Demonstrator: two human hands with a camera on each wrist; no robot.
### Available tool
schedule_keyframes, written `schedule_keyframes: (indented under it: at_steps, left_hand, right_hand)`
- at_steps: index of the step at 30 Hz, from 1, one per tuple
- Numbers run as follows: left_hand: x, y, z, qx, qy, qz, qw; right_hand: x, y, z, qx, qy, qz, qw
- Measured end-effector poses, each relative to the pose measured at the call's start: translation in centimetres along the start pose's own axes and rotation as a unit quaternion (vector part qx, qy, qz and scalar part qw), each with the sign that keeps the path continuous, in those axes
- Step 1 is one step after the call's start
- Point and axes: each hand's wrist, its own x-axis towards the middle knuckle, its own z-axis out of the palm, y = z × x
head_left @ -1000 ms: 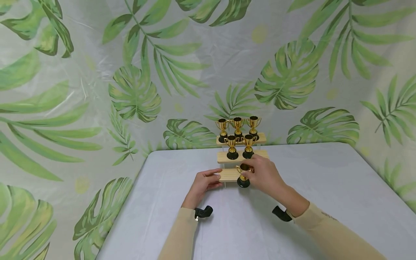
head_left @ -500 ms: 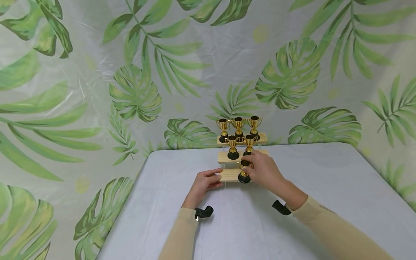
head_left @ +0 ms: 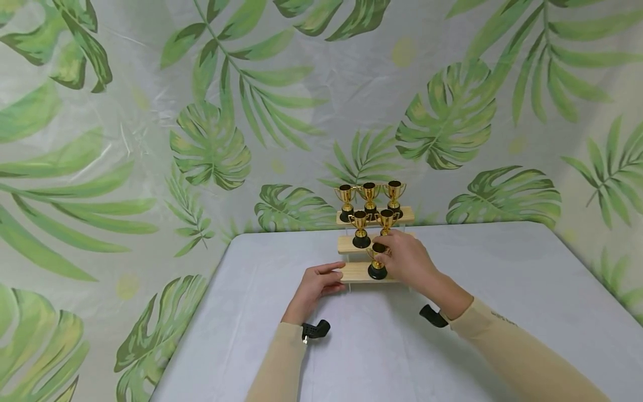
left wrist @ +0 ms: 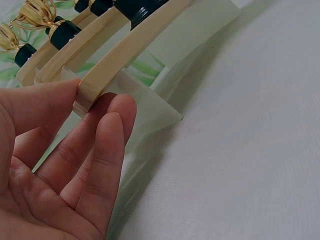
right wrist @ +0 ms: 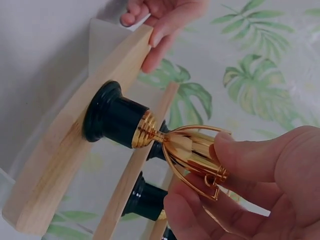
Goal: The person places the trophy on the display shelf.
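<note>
A small gold trophy cup with a black base [head_left: 377,271] is upright on the lowest wooden step of a three-tier display stand [head_left: 354,272]. My right hand [head_left: 408,261] grips its gold cup between thumb and fingers; in the right wrist view the base [right wrist: 120,116] meets the board's top face. With my left hand [head_left: 312,287] I pinch the left end of that same step, thumb and fingertips at the board's edge [left wrist: 100,80]. On the middle step stand two more trophies, one [head_left: 360,229] left and one [head_left: 387,221] partly behind my right hand.
Along the top step stand three matching trophies, the middle one [head_left: 369,199] between the others. Translucent side panels [left wrist: 150,102] support the boards. A white cloth covers the table [head_left: 361,346], and a leaf-print curtain [head_left: 301,128] hangs right behind the stand.
My right hand has moved the trophy back and slightly up in view, from the lowest step's front edge onto its board. My left hand keeps its place at the step's end.
</note>
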Motion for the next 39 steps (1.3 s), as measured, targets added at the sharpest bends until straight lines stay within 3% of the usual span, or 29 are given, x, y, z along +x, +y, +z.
schedule_keyframes:
  at_steps: [26, 39]
  left_hand:
    - [0.13, 0.12, 0.53, -0.010, -0.002, 0.001, 0.9999]
    - [0.19, 0.08, 0.20, -0.001, 0.016, 0.003, 0.9999]
  right_hand:
    - [0.50, 0.54, -0.27, 0.013, -0.009, 0.023, 1.000]
    - [0.61, 0.26, 0.14, 0.016, -0.006, 0.029, 0.999]
